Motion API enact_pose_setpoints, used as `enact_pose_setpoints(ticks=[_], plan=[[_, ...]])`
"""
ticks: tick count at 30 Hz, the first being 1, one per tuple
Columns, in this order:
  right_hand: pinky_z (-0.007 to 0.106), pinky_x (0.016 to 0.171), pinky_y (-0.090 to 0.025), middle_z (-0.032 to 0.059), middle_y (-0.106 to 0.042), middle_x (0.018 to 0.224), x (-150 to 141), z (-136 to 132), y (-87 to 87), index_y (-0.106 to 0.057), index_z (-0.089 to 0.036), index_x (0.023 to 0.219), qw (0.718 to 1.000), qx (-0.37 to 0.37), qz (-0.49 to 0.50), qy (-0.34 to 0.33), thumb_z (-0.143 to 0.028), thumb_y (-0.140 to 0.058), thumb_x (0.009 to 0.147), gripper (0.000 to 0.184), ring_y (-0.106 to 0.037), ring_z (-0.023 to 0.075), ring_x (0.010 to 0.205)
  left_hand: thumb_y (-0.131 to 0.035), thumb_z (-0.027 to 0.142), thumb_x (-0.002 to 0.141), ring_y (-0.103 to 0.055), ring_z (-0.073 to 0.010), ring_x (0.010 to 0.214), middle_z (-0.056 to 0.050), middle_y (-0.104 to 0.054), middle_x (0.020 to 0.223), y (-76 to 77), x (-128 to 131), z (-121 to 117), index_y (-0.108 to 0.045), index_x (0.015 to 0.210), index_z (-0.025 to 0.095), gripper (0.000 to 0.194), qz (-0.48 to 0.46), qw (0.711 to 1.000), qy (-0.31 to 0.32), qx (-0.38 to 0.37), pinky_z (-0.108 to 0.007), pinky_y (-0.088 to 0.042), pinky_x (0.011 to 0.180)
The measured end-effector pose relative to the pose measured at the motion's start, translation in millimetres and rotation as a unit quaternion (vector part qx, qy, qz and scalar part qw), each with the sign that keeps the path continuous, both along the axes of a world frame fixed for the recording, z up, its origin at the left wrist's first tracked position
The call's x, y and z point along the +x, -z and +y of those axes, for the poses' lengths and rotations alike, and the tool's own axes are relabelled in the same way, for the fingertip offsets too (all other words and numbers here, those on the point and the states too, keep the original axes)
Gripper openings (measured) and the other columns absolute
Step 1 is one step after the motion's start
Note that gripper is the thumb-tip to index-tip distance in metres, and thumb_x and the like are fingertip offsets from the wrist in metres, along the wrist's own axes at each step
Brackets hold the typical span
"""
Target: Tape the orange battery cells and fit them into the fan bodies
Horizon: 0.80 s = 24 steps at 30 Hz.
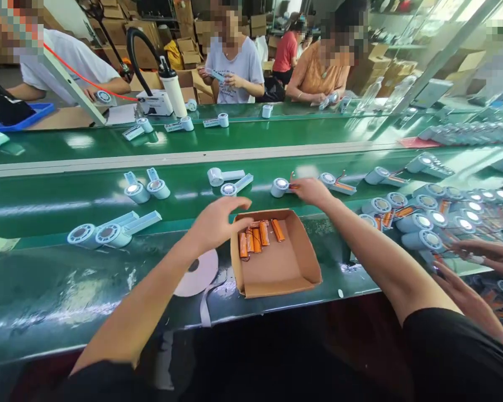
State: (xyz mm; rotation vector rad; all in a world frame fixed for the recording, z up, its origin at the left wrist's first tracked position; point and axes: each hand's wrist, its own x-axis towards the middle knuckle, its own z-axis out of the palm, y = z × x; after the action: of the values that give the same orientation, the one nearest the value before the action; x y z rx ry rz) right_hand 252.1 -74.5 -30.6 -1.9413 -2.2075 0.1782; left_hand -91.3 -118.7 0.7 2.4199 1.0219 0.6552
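Several orange batteries (257, 240) lie in a cardboard box (285, 271), at five o'clock from the left hand's (217, 223) parted fingers. The right hand's (311, 191) fingers meet a fan (280, 188) at nine o'clock, hiding its handle; whether they grip, I cannot tell.

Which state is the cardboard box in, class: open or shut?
Open: no lid covers the cardboard box, and orange cylinders show inside it.
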Motion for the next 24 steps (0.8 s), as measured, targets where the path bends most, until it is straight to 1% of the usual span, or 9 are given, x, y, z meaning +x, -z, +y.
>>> enact_pose_setpoints(ticks=[2, 4, 7, 10, 15, 17, 19, 22, 24], plan=[[0.049, 0.117, -0.047, 0.0186, -0.075, 0.134, -2, -14, 0.7, -0.079, -0.015, 0.117, 0.997, 0.049, 0.058, 0.006, -0.022, -0.057, 0.103, 0.027, -0.067, 0.0332, 0.131, -0.061, 0.058, 0.100, -0.071, -0.0266, 0.115, -0.006, -0.079, 0.120, 15.3, -69, -40, -0.077, 0.117, 0.026, 0.040, 0.025, 1.000, -0.018, 0.005, -0.042, -0.057, 0.107], [0.052, 0.117, -0.049, 0.0144, -0.074, 0.137, -12, -34, -0.2, -0.078, -0.020, 0.118, 0.989, 0.086, 0.120, -0.011, -0.028, -0.057, 0.104, 0.027, -0.066, 0.0319, 0.134, -0.063, 0.064, 0.097, -0.068, -0.0320, 0.125, -0.008, -0.080, 0.121, 36.8, -123, -71, -0.078, 0.119, 0.026, 0.047, 0.084, 0.996, -0.026, 0.035, -0.049, -0.054, 0.113], [0.052, 0.105, -0.059, 0.0083, -0.078, 0.129, -41, -68, -7.5, -0.080, -0.026, 0.114, 0.968, 0.090, 0.223, -0.076, -0.038, -0.063, 0.101, 0.025, -0.072, 0.0307, 0.123, -0.072, 0.062, 0.091, -0.056, -0.0405, 0.143, -0.011, -0.075, 0.136, 68.4, -160, -95, -0.073, 0.137, 0.025, 0.059, 0.191, 0.979, -0.029, 0.058, -0.063, -0.046, 0.121], [0.044, 0.088, -0.063, 0.0090, -0.082, 0.113, -74, -98, -20.2, -0.082, -0.023, 0.109, 0.936, 0.007, 0.336, -0.110, -0.046, -0.068, 0.096, 0.029, -0.077, 0.0274, 0.100, -0.078, 0.047, 0.089, -0.053, -0.0434, 0.144, -0.014, -0.071, 0.141, 78.8, -159, -101, -0.070, 0.140, 0.019, 0.059, 0.239, 0.969, -0.015, 0.067, -0.063, -0.052, 0.115], [0.027, 0.059, -0.055, 0.0056, -0.081, 0.092, -125, -149, -34.8, -0.074, -0.018, 0.129, 0.839, -0.244, 0.469, -0.132, -0.063, -0.070, 0.093, 0.058, -0.071, 0.0159, 0.064, -0.080, 0.030, 0.087, -0.049, -0.0436, 0.142, -0.017, -0.073, 0.127, 47.9, -127, -117, -0.065, 0.137, 0.016, 0.054, 0.113, 0.964, -0.038, 0.236, -0.058, -0.055, 0.110], [0.024, 0.055, -0.050, 0.0026, -0.077, 0.081, -144, -171, -32.5, -0.075, -0.016, 0.121, 0.805, -0.325, 0.467, -0.168, -0.067, -0.074, 0.090, 0.060, -0.066, 0.0133, 0.058, -0.080, 0.024, 0.086, -0.047, -0.0442, 0.145, -0.015, -0.074, 0.121, 36.0, -116, -123, -0.065, 0.135, 0.018, 0.052, 0.057, 0.950, -0.046, 0.303, -0.060, -0.053, 0.112], [0.021, 0.052, -0.045, 0.0009, -0.074, 0.073, -161, -192, -26.0, -0.078, -0.015, 0.097, 0.783, -0.371, 0.449, -0.220, -0.064, -0.072, 0.093, 0.049, -0.061, 0.0103, 0.054, -0.082, 0.021, 0.083, -0.045, -0.0450, 0.147, -0.013, -0.075, 0.116, 31.9, -111, -125, -0.066, 0.131, 0.021, 0.050, 0.023, 0.940, -0.065, 0.335, -0.063, -0.050, 0.114], [0.020, 0.051, -0.038, -0.0013, -0.069, 0.061, -171, -213, -16.8, -0.073, -0.017, 0.074, 0.773, -0.389, 0.373, -0.334, -0.053, -0.065, 0.102, 0.047, -0.056, 0.0086, 0.051, -0.087, 0.024, 0.081, -0.048, -0.0469, 0.144, -0.014, -0.073, 0.116, 40.1, -117, -121, -0.066, 0.132, 0.021, 0.056, -0.030, 0.926, -0.150, 0.346, -0.067, -0.050, 0.113], [0.021, 0.052, -0.039, -0.0017, -0.069, 0.059, -163, -212, -16.5, -0.076, -0.018, 0.078, 0.765, -0.396, 0.318, -0.396, -0.050, -0.068, 0.102, 0.041, -0.059, 0.0101, 0.053, -0.088, 0.025, 0.081, -0.051, -0.0473, 0.142, -0.016, -0.070, 0.119, 50.2, -125, -119, -0.063, 0.137, 0.021, 0.061, -0.075, 0.914, -0.218, 0.333, -0.068, -0.053, 0.109]])
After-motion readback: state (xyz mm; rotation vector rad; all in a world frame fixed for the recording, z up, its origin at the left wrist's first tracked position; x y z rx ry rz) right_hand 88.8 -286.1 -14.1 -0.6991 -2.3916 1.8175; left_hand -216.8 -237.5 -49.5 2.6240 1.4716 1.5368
